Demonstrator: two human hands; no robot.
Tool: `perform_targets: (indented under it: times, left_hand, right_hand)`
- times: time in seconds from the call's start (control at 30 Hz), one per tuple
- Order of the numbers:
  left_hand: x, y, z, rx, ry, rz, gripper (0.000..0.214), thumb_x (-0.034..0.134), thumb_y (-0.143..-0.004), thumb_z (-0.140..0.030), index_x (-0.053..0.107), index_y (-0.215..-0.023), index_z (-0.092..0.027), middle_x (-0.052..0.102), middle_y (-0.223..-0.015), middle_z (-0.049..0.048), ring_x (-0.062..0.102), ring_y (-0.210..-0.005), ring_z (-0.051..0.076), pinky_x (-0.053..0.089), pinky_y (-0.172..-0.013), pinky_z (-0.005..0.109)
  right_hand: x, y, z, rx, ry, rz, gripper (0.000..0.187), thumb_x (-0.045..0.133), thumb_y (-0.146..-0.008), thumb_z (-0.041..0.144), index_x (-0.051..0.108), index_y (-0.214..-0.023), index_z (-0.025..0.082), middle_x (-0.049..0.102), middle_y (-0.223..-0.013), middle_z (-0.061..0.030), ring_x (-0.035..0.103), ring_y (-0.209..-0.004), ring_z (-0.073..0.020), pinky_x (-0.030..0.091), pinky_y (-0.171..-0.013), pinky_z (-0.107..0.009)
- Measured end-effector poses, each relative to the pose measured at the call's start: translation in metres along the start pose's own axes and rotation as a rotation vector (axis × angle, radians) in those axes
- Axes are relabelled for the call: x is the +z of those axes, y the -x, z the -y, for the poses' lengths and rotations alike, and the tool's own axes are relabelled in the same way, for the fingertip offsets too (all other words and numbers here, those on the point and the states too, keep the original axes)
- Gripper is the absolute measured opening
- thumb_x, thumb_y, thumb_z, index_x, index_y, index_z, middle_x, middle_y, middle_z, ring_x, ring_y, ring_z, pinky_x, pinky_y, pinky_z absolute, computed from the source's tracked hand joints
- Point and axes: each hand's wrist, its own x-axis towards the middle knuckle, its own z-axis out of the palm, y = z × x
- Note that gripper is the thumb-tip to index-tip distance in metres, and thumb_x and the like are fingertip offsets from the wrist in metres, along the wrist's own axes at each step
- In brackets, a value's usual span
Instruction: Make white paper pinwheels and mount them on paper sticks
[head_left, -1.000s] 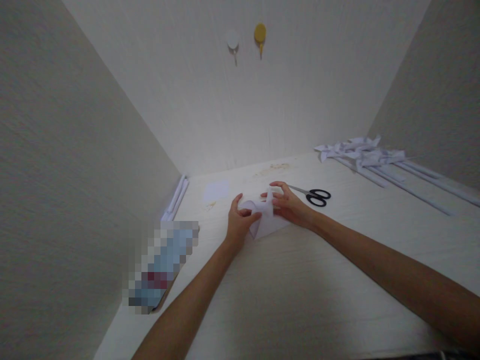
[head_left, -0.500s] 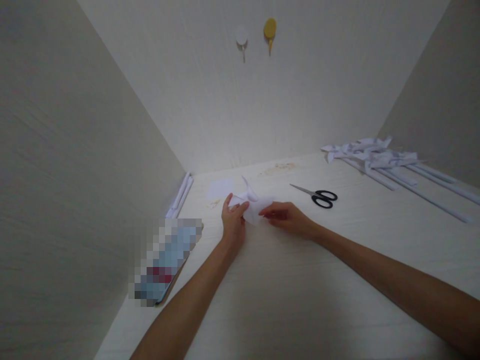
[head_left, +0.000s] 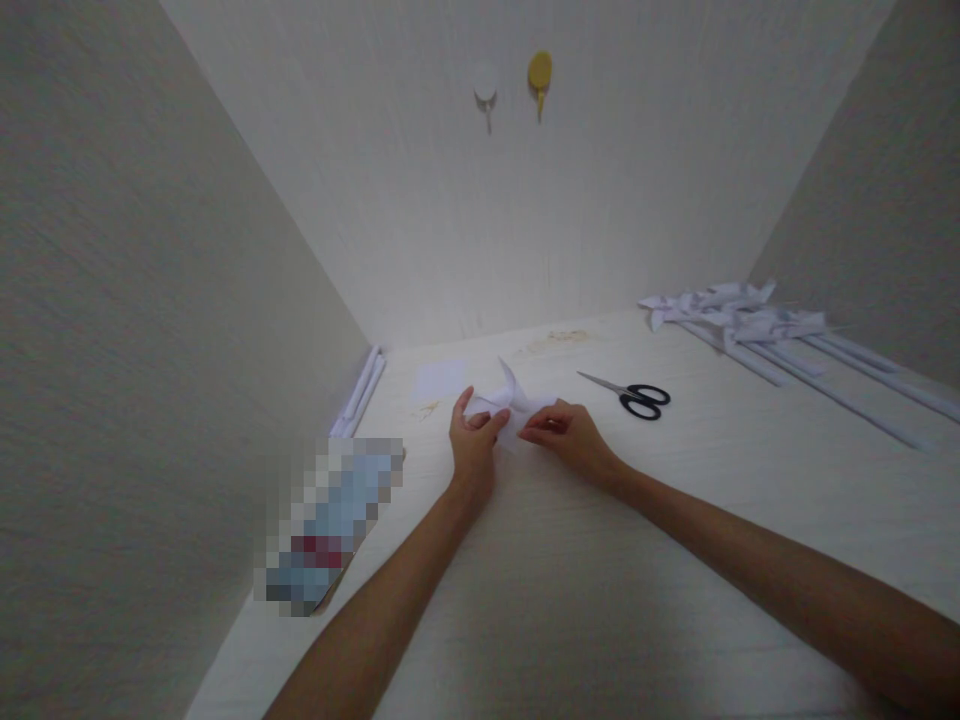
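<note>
White, thin paper makes up the partly curled piece [head_left: 519, 402] held low over the pale, faintly streaked tabletop [head_left: 600, 600], between the person's two bare hands. The left hand [head_left: 474, 455] has it by its left part: the thumb lies across the near face, the index finger reaches up along the left edge, and the two are bent around the paper with only a modest gap between them. One flap stands up just beyond the left thumb tip. At the paper's right side, the right hand [head_left: 574, 442] has its fingers drawn together, tips near the lower edge; the view is too small and dim to tell whether they grip it. Black-handled metal scissors [head_left: 624, 389] lie beyond the right hand, apart from it.
</note>
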Motion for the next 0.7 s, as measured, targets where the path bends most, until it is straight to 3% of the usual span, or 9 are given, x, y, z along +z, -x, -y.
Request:
perform_targets:
  times: [0.17, 0.7]
  left_hand:
    - [0.0009, 0.0012, 0.0010, 0.019, -0.010, 0.033, 0.076, 0.068, -0.052, -0.018, 0.034, -0.120, -0.013, 0.045, -0.048, -0.0103, 0.043, -0.042, 0.005, 0.032, -0.045, 0.018]
    - [0.0045, 0.0061, 0.0002, 0.002, -0.108, 0.049, 0.068, 0.068, -0.051, -0.016, 0.041, -0.114, -0.013, 0.053, -0.049, -0.0063, 0.046, -0.043, 0.006, 0.037, -0.047, 0.018]
  right_hand:
    - [0.0014, -0.0015, -0.0006, 0.068, -0.102, -0.068, 0.015, 0.065, -0.061, 0.031, 0.061, -0.057, 0.017, 0.052, -0.062, 0.0010, 0.050, -0.054, -0.0105, 0.039, -0.049, -0.024]
    - [0.0002, -0.0008, 0.0017, 0.050, 0.046, -0.146, 0.021, 0.060, -0.065, 0.033, 0.051, -0.055, 0.016, 0.043, -0.057, 0.0034, 0.039, -0.047, -0.0076, 0.031, -0.043, -0.022]
